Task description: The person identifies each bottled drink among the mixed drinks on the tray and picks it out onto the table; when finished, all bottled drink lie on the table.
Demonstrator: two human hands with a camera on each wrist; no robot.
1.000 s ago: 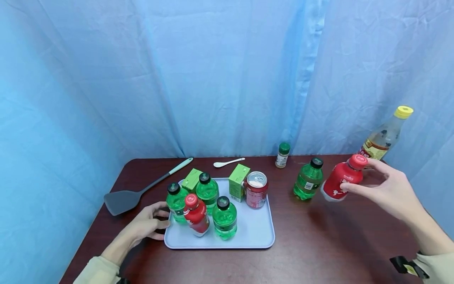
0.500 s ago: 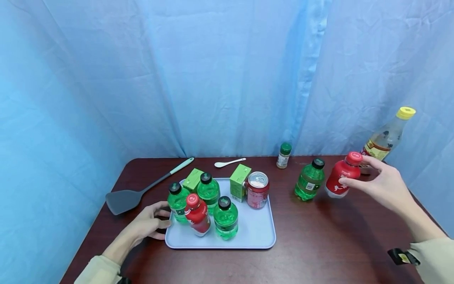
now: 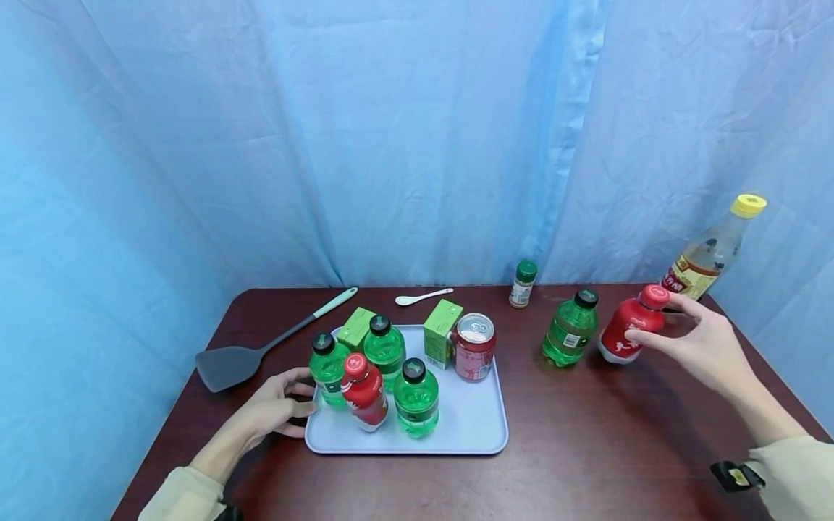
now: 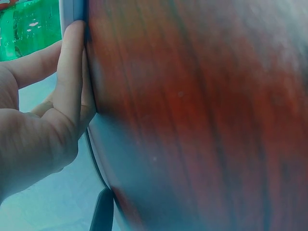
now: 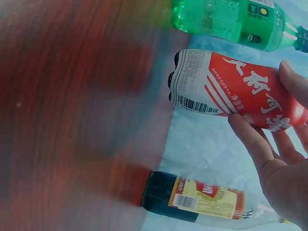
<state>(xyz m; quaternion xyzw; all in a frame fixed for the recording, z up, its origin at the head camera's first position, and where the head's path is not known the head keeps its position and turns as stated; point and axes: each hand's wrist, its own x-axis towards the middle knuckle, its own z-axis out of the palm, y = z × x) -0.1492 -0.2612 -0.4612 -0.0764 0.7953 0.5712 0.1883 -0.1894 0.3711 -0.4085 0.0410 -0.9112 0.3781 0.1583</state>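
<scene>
In the head view, my right hand [image 3: 706,347] holds a red cola bottle [image 3: 630,329] by its upper part, fingers and thumb around it. The bottle leans a little, cap to the right; whether its base touches the table I cannot tell. A green soda bottle [image 5: 236,21] stands just beside it in the right wrist view. My left hand [image 3: 274,409] grips the left rim of a pale tray [image 3: 469,434], with some fingers hidden. On the tray are several green soda bottles [image 3: 417,398], another red cola bottle [image 3: 365,394], two green drink cartons [image 3: 441,334] and a red can [image 3: 474,347].
A clear bottle with a yellow cap [image 3: 706,253] stands behind the right hand. Near the back edge are a small green-capped seasoning jar [image 3: 522,284] and a white spoon [image 3: 417,297]. A spatula [image 3: 260,347] lies left of the tray. Blue curtains hang behind the table.
My right hand has moved slightly left and back with the red cola bottle, which now leans less. The left hand stays at the tray's rim.
</scene>
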